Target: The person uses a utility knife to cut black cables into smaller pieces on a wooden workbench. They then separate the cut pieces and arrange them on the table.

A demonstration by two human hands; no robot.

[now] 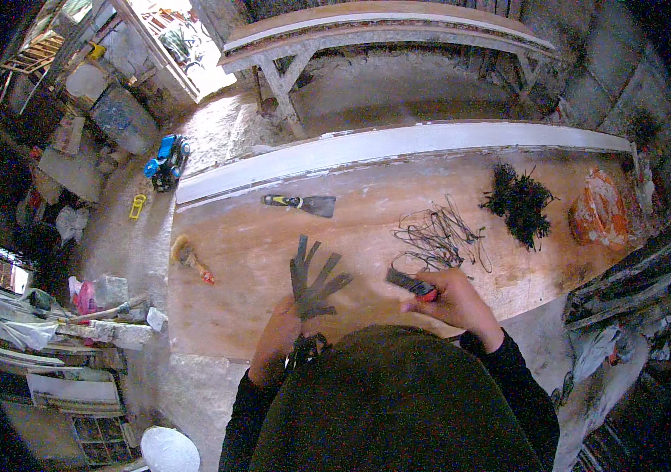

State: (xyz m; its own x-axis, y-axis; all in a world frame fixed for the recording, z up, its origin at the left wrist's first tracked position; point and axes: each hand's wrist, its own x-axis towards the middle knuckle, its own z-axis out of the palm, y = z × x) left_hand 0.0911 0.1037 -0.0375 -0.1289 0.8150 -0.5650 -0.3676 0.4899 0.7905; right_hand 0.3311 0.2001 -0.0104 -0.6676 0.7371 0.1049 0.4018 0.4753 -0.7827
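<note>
Rounded dark cloth, left hand snug around fanned flat strips, right hand snug around red-black tool.

A putty knife lies near the white board along the worktable's far edge. A paintbrush rests toward its left end, an orange-and-white plastic bag at its right. Beyond stands a long trestle bench. On the floor sit a blue-and-black device and a small yellow object.
</note>
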